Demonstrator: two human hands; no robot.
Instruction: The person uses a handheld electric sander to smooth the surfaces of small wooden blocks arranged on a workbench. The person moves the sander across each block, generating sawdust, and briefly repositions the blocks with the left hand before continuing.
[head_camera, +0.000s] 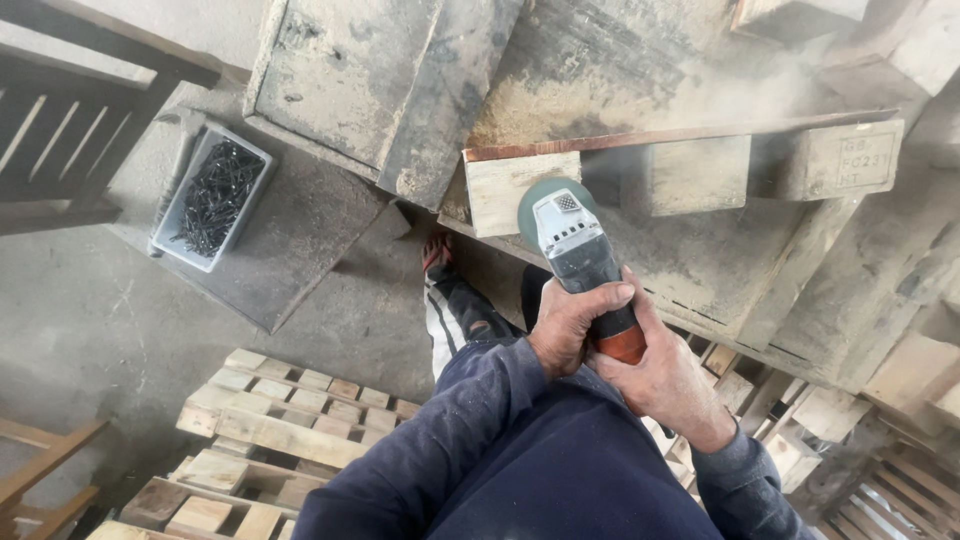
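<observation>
— Grinder (578, 262): where is it sitting?
— Both hands are clenching its body, left hand (567, 325) over right hand (662, 377), disc pressing one pale pallet block (508, 190).
— Any packages?
— One white tray (212, 198) of dark nails is lying on a grey board far left; one stamped block (853, 159) is showing right.

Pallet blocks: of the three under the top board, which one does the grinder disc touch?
The leftmost block: the grinder has its disc against it; the other two stand clear, further right.
</observation>
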